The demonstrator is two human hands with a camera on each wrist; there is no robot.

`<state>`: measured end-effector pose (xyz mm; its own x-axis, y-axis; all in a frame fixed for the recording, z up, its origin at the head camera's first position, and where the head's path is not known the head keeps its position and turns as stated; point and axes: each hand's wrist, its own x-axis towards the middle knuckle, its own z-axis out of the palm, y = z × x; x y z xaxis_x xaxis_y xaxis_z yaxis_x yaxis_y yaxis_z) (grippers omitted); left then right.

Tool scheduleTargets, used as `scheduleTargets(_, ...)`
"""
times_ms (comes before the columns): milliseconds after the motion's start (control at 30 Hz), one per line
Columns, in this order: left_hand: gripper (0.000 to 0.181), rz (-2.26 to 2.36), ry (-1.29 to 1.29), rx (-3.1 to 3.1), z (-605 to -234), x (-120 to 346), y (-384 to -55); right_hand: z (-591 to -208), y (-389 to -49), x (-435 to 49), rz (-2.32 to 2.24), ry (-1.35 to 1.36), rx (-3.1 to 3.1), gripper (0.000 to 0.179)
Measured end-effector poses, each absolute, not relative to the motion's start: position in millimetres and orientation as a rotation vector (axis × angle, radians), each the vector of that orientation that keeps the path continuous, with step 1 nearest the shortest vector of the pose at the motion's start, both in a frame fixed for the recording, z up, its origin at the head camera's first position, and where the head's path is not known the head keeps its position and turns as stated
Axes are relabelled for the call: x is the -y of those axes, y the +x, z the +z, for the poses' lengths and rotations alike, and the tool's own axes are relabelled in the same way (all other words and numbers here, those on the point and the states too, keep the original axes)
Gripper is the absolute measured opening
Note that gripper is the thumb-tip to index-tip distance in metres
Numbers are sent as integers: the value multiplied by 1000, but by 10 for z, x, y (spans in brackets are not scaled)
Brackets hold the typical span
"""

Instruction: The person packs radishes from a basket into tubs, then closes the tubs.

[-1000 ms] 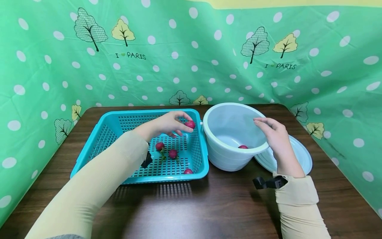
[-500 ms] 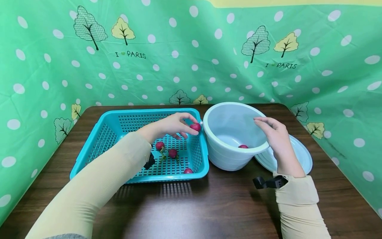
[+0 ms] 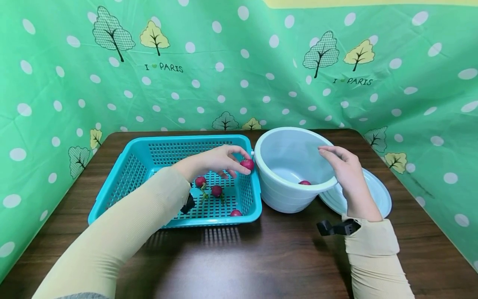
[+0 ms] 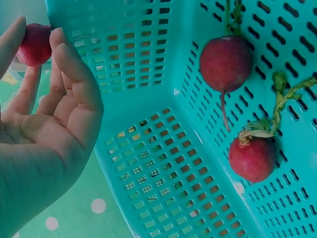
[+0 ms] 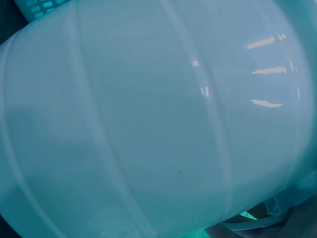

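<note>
Radish [image 3: 247, 164] up by the right-hand rim of the basket [image 3: 209, 222], pinched between the thumb and fingers of the left hand [image 3: 224, 160]! Round skin can roll, so a firm, even pinch and enough height to clear the rim of the tub [image 3: 285, 197], just beside, look wise. Right hand [image 3: 347, 170] is at the tub's right edge; whether its fingers grip, I can't tell. Another radish [image 3: 304, 182] sits inside, three more radishes [image 3: 216, 191] lie in the basket, and a lid [image 3: 378, 193] lies partly behind the tub.
</note>
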<state>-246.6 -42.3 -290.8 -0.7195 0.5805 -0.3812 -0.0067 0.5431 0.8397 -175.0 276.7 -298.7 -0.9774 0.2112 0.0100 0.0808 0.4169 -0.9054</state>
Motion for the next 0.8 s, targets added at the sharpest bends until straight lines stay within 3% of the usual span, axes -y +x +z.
scheduleTargets(800,43,1053,493,-2065,-3019,574,-2434,-2996,-1749,-2765,1592,-244,2530,58)
